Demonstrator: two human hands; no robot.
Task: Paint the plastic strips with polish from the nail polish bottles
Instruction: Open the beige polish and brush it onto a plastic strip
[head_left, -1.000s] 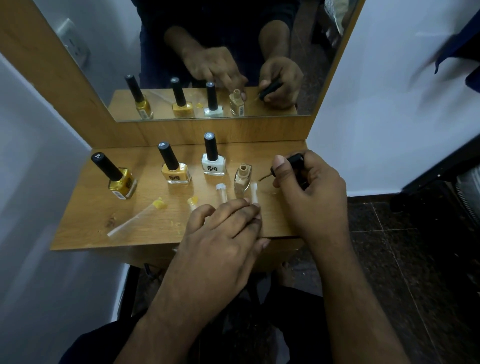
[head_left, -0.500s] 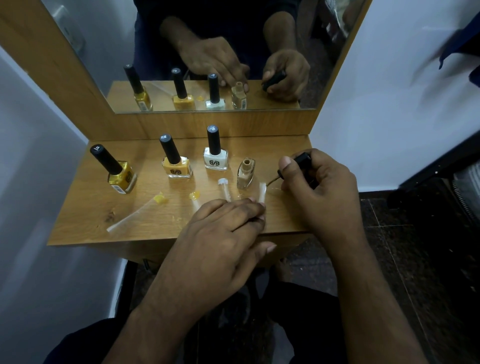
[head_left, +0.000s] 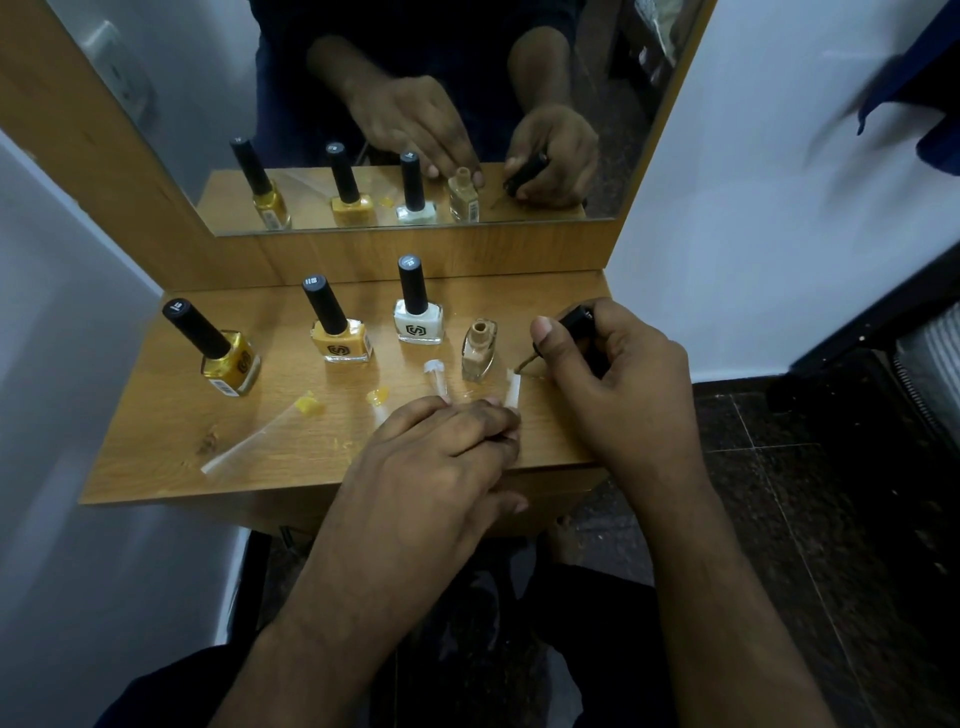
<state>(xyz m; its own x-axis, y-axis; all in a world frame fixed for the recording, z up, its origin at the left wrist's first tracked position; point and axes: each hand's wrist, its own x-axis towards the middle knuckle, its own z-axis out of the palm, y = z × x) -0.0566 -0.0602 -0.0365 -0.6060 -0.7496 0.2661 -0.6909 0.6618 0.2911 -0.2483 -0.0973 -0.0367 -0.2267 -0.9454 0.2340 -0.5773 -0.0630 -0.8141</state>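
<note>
The person sat at a small wooden surface (head_left: 156, 415) with a mirror (head_left: 415, 104) rising behind it. The right hand (head_left: 618, 374) gripped a black brush cap (head_left: 574, 318), thumb and fingers curled round it, and the brush tip (head_left: 525, 364) touched the far end of the rightmost plastic strip (head_left: 513, 389). The left hand (head_left: 436, 467) lay flat with its fingers straight, pressing down on the near ends of the strips so that they stayed against the wood.

An open beige bottle (head_left: 479, 351) stood just beside that strip, on its left, uncapped. Behind it ran a row of three capped bottles: a white bottle (head_left: 418, 321), an orange-yellow bottle (head_left: 340, 340) and, furthest left, a golden bottle (head_left: 231, 361) that looked tilted in the wide lens.

Three more strips lay to the left. A white-tipped strip (head_left: 435, 376) sat between the white bottle and the left hand. A yellow-tipped strip (head_left: 378, 400) showed only its far end, the rest going under the fingers. A long clear strip (head_left: 260, 434) with a yellow dab at its far end lay diagonally across the wood, well apart from both hands. A few small yellow smears marked the wood near the left hand. The mirror repeated the bottles and both hands.
</note>
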